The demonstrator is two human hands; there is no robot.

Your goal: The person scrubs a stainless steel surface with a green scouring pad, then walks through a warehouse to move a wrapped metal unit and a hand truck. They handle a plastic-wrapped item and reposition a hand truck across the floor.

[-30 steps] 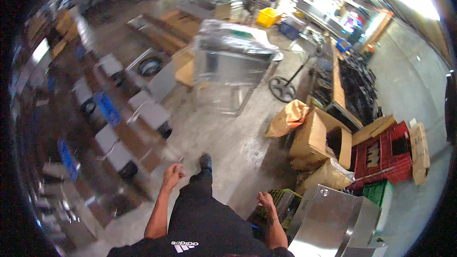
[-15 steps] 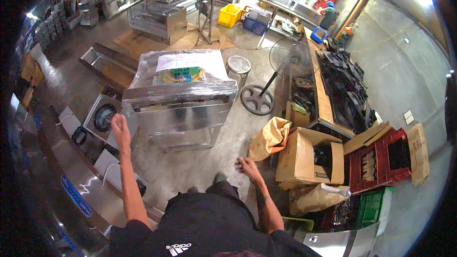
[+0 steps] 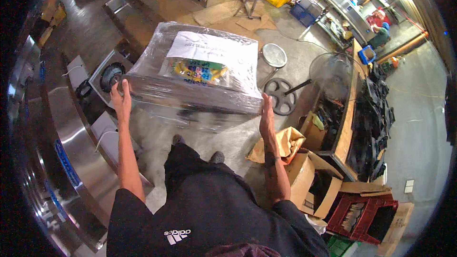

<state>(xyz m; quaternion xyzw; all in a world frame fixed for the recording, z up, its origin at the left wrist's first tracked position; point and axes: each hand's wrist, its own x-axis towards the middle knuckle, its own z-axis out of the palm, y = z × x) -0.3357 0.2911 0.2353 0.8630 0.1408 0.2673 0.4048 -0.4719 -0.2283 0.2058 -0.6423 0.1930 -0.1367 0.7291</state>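
Observation:
A stainless steel unit wrapped in clear plastic film (image 3: 143,57) stands in front of me, between my two hands. On its top lie a white paper sheet (image 3: 195,46) and a colourful printed packet (image 3: 197,71) under the film. My left hand (image 3: 122,101) is at its near left corner, thumb and fingers apart. Against the near right corner, my right hand (image 3: 267,114) is upright with its fingers stretched out flat. Neither hand is wrapped round anything; whether the left one touches the film is hard to tell.
Right of the unit are a round stool (image 3: 274,55), a pedestal fan (image 3: 333,74), a brown paper sack (image 3: 278,146), a cardboard box (image 3: 304,185) and a dark red crate (image 3: 354,216). Long steel panels (image 3: 78,150) lie at left. A person (image 3: 381,35) works far right.
I have come closer to the wrapped unit. My right hand has risen from beside the sack to the unit's right corner, and my left hand has reached its left corner.

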